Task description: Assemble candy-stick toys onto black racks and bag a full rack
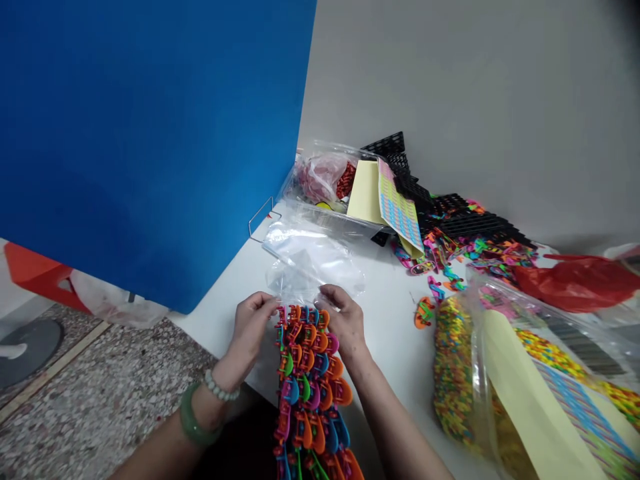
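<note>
A long block of small toy skateboards (307, 377), orange, blue, pink and green and packed in rows, points away from my body over the table edge. At its far end lies a clear plastic bag (315, 257), flat on the white table. My left hand (250, 330) has thumb and fingers pinched on the near left edge of the bag, beside the corner of the block. On the opposite corner my right hand (346, 323) is closed with curled fingers at the bag's near edge. Whether the fingertips also touch the skateboards is hard to see.
A blue panel (150, 133) stands at the left. Behind the bag is a clear bin (320, 210) with bags and card; black grids (470, 220) and loose small toys (445, 247) are piled right of it. Bags of yellow pieces (455, 373) fill the right front.
</note>
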Motion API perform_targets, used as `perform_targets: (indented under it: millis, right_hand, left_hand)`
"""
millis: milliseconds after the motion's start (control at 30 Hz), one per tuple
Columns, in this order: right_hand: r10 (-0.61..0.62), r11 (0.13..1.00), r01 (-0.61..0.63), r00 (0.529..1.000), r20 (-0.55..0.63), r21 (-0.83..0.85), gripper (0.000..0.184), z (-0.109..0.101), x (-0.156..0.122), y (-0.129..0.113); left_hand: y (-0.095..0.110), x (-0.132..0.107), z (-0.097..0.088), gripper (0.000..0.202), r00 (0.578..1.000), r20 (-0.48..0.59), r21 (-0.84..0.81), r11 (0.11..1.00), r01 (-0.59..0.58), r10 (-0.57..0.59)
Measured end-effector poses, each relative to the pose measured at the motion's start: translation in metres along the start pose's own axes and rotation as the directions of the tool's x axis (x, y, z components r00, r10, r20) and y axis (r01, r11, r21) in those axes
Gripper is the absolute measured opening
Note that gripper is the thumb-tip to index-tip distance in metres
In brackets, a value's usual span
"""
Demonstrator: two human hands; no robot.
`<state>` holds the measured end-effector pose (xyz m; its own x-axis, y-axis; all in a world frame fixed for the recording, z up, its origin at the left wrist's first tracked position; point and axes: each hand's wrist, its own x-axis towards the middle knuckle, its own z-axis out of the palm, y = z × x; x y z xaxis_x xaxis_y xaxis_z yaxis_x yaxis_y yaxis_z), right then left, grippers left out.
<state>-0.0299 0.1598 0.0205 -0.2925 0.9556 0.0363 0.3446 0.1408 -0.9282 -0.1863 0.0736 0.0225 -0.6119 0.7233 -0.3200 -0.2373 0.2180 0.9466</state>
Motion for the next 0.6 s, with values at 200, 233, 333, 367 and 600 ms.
perform_targets:
  millis: [200,233,333,367,600]
  right_hand:
    - [-0.401,0.916,0.401,0.913,-0.069,-0.022,0.012,-0.01,-0.009,-0.02]
    - [-0.372,0.928,0.373,0.927,-0.032,0.015,0.014,-0.012,-0.01,-0.023]
    - [-0.188,0.976,0.177,0.979,0.081,0.126,0.015,-0.016,-0.015,-0.03]
    - [-0.136,0.982,0.12,0.985,0.104,0.149,0.014,-0.017,-0.017,-0.031]
    - [-0.378,0.924,0.377,0.926,-0.013,-0.064,0.017,-0.02,-0.038,-0.038]
  left_hand:
    - [0.011,-0.015,-0.001,0.018,0.941,-0.129,0.236,0.932,-0.276,0.312]
    - [0.012,-0.017,-0.001,0.018,0.941,-0.126,0.219,0.934,-0.281,0.313]
    - [0.016,-0.02,-0.003,0.019,0.974,-0.063,0.081,0.973,-0.214,0.219]
    - [0.017,-0.022,-0.003,0.019,0.985,-0.041,0.038,0.985,-0.168,0.169]
    - [0.022,-0.042,-0.006,0.018,0.851,-0.142,0.384,0.821,-0.423,0.505]
